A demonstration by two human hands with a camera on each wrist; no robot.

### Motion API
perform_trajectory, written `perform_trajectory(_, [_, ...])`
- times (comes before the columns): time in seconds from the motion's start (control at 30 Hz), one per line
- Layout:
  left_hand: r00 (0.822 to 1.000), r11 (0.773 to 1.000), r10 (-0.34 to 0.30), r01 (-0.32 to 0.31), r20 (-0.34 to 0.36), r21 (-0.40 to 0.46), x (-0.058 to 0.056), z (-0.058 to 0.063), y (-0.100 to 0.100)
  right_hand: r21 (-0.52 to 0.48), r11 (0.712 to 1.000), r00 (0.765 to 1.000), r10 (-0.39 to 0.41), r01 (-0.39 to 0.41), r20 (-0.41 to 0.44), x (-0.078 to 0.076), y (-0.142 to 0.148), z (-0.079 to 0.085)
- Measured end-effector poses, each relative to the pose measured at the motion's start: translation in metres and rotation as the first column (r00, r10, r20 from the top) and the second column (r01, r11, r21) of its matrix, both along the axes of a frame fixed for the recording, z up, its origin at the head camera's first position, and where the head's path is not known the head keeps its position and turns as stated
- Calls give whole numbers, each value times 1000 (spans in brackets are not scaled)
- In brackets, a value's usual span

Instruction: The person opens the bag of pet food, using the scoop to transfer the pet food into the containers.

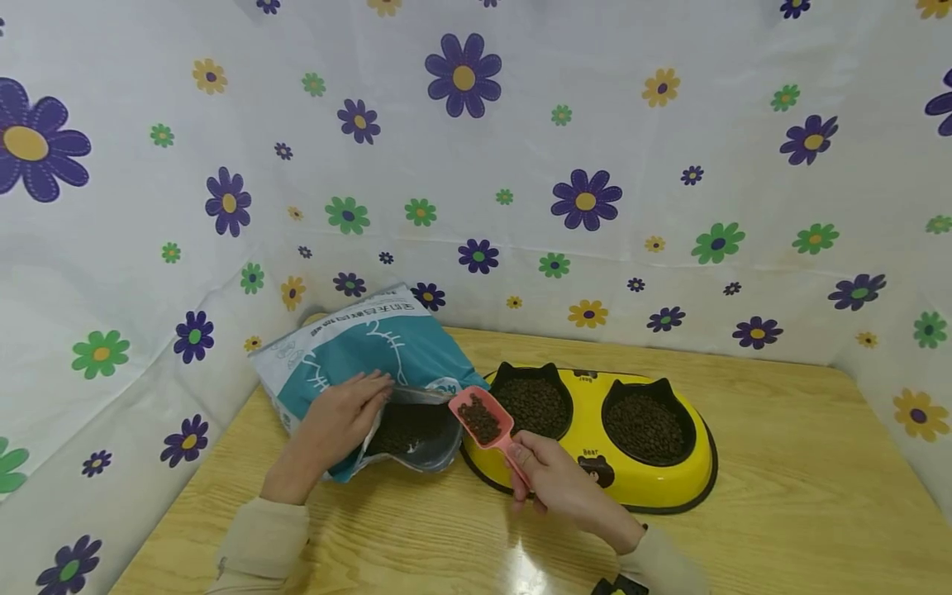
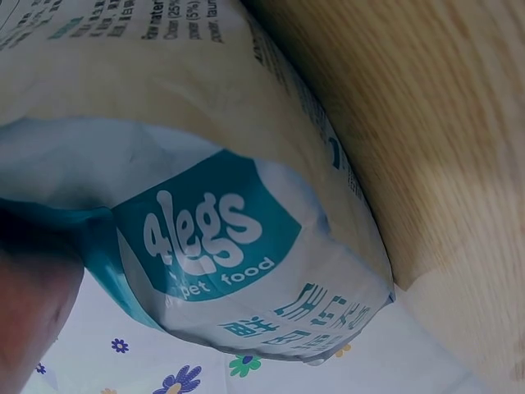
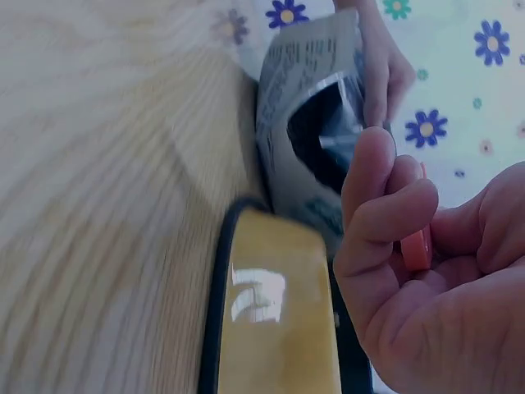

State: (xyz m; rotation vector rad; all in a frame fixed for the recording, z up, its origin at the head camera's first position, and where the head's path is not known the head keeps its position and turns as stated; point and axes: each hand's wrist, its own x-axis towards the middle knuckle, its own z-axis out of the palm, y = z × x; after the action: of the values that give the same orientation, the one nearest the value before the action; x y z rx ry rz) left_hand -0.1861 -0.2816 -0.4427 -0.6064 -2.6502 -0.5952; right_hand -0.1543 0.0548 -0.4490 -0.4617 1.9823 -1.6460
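A pink scoop holding brown kibble is tilted up between the bag and the feeder. My right hand grips its handle; in the right wrist view the fingers curl around it. The teal and white pet food bag lies on its side, its mouth facing the feeder and dark kibble showing inside. At the upper edge of that mouth, my left hand holds the bag. Beside it stands a yellow double feeder, with kibble in both its left black bowl and right black bowl.
Everything stands on a wooden table. White cloth printed with flowers hangs behind and at both sides. The feeder's dark base rim comes close to the bag's mouth. A dark band sits on the right wrist.
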Motion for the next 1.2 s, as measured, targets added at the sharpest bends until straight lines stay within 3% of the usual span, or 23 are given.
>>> perform_trajectory(0.5, [998, 1000, 27, -26, 53, -11, 5, -1, -1, 153, 970, 981, -194, 190, 12, 8, 98, 2])
perform_trajectory(0.83, [999, 1000, 26, -26, 31, -3, 6, -2, -2, 233, 935, 958, -283, 268, 36, 12, 127, 0])
perform_trajectory(1.03, [1000, 1000, 15, -15, 14, 4, 4, 0, 1, 299, 891, 932, -363, 343, 14, 14, 141, 0])
perform_trajectory(1.2, [999, 1000, 18, -18, 30, 5, 5, 1, 2, 395, 833, 921, -374, 387, -113, 16, 156, -1])
